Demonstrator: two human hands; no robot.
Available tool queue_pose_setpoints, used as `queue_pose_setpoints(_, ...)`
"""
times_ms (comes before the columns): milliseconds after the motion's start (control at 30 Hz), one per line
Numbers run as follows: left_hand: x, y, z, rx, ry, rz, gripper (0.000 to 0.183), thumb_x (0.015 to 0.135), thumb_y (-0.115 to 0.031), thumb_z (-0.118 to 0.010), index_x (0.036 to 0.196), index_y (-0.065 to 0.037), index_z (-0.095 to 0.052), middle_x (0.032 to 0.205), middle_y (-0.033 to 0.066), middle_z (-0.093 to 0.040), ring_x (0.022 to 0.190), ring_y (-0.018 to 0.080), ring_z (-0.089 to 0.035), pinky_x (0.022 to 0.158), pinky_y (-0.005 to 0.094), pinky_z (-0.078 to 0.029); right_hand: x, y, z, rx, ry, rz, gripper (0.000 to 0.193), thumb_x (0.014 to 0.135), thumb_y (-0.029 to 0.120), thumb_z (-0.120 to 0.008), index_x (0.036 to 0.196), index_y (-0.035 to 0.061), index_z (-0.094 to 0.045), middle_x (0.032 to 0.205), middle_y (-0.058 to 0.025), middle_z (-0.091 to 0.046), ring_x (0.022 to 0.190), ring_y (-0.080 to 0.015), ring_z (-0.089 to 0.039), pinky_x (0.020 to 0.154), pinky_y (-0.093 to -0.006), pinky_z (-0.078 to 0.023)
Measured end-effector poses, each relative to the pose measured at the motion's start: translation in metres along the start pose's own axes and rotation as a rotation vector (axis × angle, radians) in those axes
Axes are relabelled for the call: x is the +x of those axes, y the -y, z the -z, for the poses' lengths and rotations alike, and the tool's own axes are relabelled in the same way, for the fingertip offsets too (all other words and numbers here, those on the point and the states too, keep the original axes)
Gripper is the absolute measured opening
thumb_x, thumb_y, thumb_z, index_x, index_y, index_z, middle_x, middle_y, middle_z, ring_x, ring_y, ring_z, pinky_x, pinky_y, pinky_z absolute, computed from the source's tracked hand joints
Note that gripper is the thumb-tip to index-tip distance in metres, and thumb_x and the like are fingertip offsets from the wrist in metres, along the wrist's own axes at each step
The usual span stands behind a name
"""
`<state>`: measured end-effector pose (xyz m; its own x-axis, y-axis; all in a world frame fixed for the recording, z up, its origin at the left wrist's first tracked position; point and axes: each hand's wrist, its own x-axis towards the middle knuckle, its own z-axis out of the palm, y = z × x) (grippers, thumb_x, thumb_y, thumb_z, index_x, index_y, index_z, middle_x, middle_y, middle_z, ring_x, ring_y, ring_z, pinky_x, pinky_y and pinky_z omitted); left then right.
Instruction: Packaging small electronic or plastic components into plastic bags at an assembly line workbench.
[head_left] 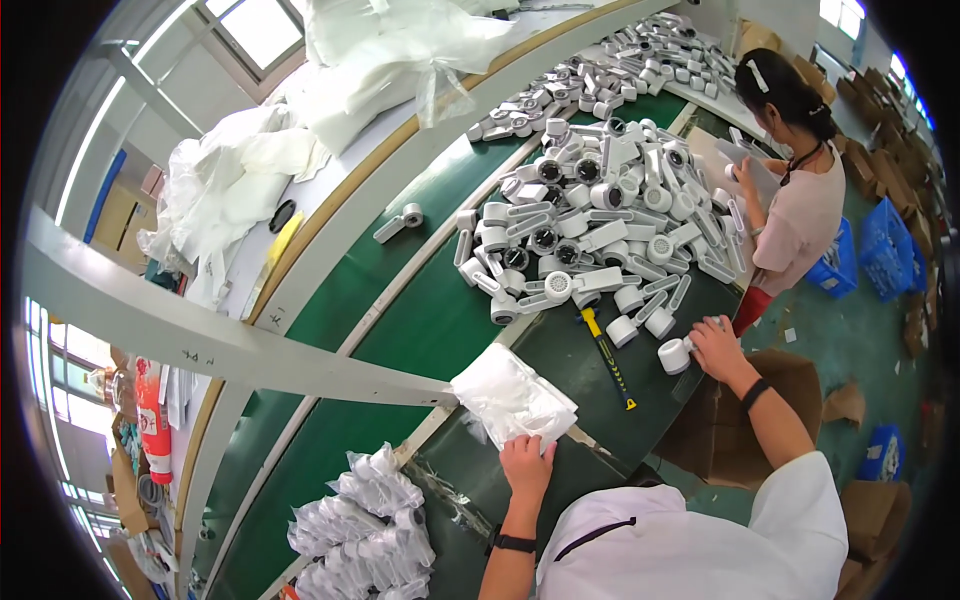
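My left hand (527, 466) is at the near edge of a stack of thin white plastic bags (512, 393), its fingers closed on the edge. My right hand (719, 350) grips the handle end of a white handheld device (675, 356), whose round cylindrical head points left over the bench edge. Most of its handle is hidden behind my fingers. Beyond the hands lies a large heap of similar white-grey devices (600, 235), some with dark round faces. A tool with a yellow and black handle (608, 360) rests between the heap and my right hand.
Bagged devices (365, 530) are piled at the lower left. A grey metal post (300, 350) crosses the green belt (355, 290), where a single device (399, 224) lies. An open cardboard box (735, 420) stands beneath my right arm. A co-worker (805, 190) handles parts at far right.
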<state>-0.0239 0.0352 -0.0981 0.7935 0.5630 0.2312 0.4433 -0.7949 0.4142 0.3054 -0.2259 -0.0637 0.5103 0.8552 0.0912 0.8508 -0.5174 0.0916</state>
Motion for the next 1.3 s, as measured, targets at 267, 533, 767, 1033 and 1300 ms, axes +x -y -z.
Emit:
queue_pose_setpoints(267,0.0,0.008,-0.007,0.013,-0.003,-0.039,0.008,0.075,-0.016,-0.069,0.081,-0.011,-0.066,0.086,0.0054,-0.058,0.082,0.0279,-0.054,0.068,0.0394,-0.041,-0.033,0.08,0.045,1.212,0.331,-0.494,0.029,0.091,0.019,-0.055,0.112,0.0061,-0.041,0.086,-0.0156,-0.06,0.066,-0.022,-0.064,0.059,-0.0362,-0.051)
queue_pose_setpoints(533,-0.001,0.015,-0.01,-0.117,-0.085,0.085,0.007,0.08,-0.014,-0.064,0.083,-0.008,-0.065,0.088,0.0096,-0.058,0.088,0.03,-0.054,0.075,0.0412,-0.043,-0.056,0.16,0.041,1.563,0.259,-0.575,0.035,0.086,0.015,-0.063,0.11,0.0044,-0.042,0.084,-0.0075,-0.059,0.06,-0.0125,-0.059,0.052,-0.0294,-0.048)
queue_pose_setpoints(767,0.01,0.018,0.003,-0.593,0.091,0.568,0.012,0.087,-0.013,-0.06,0.088,-0.002,-0.065,0.077,0.009,-0.063,0.068,0.0188,-0.059,0.061,0.0308,-0.046,-0.052,0.191,0.051,1.584,0.322,-0.623,0.039,0.081,0.008,-0.067,0.109,0.003,-0.041,0.084,-0.0074,-0.059,0.061,-0.0132,-0.059,0.052,-0.0292,-0.049)
queue_pose_setpoints(1033,0.017,0.01,0.019,-1.091,0.099,0.7,0.017,0.092,-0.015,-0.057,0.093,0.001,-0.063,0.074,0.003,-0.063,0.061,0.0085,-0.056,0.055,0.0219,-0.043,-0.02,0.229,0.061,1.565,0.298,-0.548,0.053,0.074,0.011,-0.076,0.11,0.0018,-0.038,0.082,-0.0075,-0.061,0.06,-0.0123,-0.059,0.052,-0.0276,-0.049)
queue_pose_setpoints(1300,0.005,-0.025,0.032,-1.464,0.2,0.728,0.018,0.092,-0.015,-0.058,0.1,0.002,-0.06,0.077,0.0064,-0.063,0.063,0.0118,-0.058,0.058,0.024,-0.049,0.016,0.265,0.043,1.614,0.026,-0.435,0.054,0.071,0.013,-0.076,0.111,-0.0004,-0.042,0.084,-0.0134,-0.062,0.059,-0.0138,-0.061,0.051,-0.0289,-0.05)
